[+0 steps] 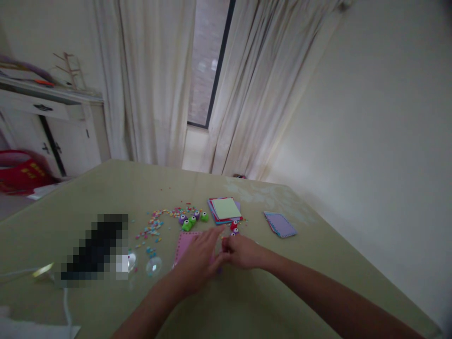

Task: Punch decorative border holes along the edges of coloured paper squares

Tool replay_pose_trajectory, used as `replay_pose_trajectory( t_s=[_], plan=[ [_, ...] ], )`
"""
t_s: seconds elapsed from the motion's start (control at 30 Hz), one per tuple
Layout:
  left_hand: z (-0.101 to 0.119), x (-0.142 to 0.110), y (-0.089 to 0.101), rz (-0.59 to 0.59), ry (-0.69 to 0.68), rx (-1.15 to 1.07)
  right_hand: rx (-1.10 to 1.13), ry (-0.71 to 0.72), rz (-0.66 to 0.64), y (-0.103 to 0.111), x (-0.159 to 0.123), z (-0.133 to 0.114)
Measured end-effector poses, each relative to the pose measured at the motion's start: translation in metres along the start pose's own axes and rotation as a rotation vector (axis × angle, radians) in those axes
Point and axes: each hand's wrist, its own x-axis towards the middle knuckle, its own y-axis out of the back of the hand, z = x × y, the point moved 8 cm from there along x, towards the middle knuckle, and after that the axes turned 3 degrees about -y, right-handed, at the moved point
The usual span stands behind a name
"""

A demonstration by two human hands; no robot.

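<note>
A pink square sheet [183,245] with a row of dark marks along its edge lies on the table, partly covered by my left hand [201,254]. The fingers of that hand are stretched out over the sheet, and its thumb reaches toward my right hand [242,252]. My right hand is closed at the sheet's right side, fingers curled together; anything in them is hidden. Just beyond it sit small red and purple figures with big eyes [234,226]. Several green and purple figures [192,220] of the same sort stand behind the pink sheet.
A stack of coloured square sheets [226,208] lies farther back, with a lilac stack [280,224] to the right. Small colourful pieces [153,223] are scattered on the left, near a clear round disc [154,266]. A pixelated dark object [95,249] and a white cable [66,306] lie farther left.
</note>
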Motion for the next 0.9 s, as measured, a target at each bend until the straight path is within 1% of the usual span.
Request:
replay_pose_trajectory(
  t_s=[0.07, 0.13, 0.2, 0.27, 0.3, 0.37, 0.43, 0.5, 0.53, 0.6, 0.73, 0.8, 0.9],
  plan=[
    [-0.027, -0.022, 0.011, -0.017, 0.051, 0.057, 0.061, 0.034, 0.017, 0.003, -0.011, 0.0],
    [-0.047, -0.043, 0.013, -0.059, 0.061, 0.099, 0.107, 0.104, 0.07, 0.002, -0.022, -0.009],
    [-0.058, -0.06, 0.011, -0.078, 0.072, 0.139, 0.068, 0.197, 0.076, -0.009, -0.031, -0.023],
    [-0.061, -0.071, 0.01, -0.073, 0.083, 0.222, -0.042, 0.229, 0.062, -0.022, -0.036, -0.029],
    [-0.061, -0.075, 0.009, -0.072, 0.087, 0.265, -0.094, 0.207, 0.063, -0.027, -0.038, -0.027],
    [-0.059, -0.079, 0.01, -0.081, 0.092, 0.329, -0.135, 0.109, 0.079, -0.031, -0.039, -0.015],
    [-0.057, -0.08, 0.012, -0.089, 0.104, 0.345, -0.102, 0.004, 0.108, -0.027, -0.039, -0.001],
    [-0.055, -0.08, 0.014, -0.085, 0.115, 0.334, -0.039, -0.044, 0.131, -0.021, -0.036, 0.004],
    [-0.054, -0.08, 0.015, -0.082, 0.112, 0.317, -0.007, -0.042, 0.143, -0.018, -0.033, 0.003],
    [-0.048, -0.078, 0.015, -0.085, 0.087, 0.269, 0.055, -0.004, 0.17, -0.01, -0.02, -0.008],
    [-0.035, -0.077, 0.013, -0.116, -0.002, 0.183, 0.128, 0.134, 0.241, 0.002, 0.028, -0.046],
    [-0.032, -0.076, 0.014, -0.123, -0.018, 0.163, 0.133, 0.185, 0.285, 0.004, 0.055, -0.066],
    [-0.036, -0.076, 0.015, -0.126, 0.007, 0.159, 0.087, 0.216, 0.299, -0.004, 0.087, -0.088]
  ],
)
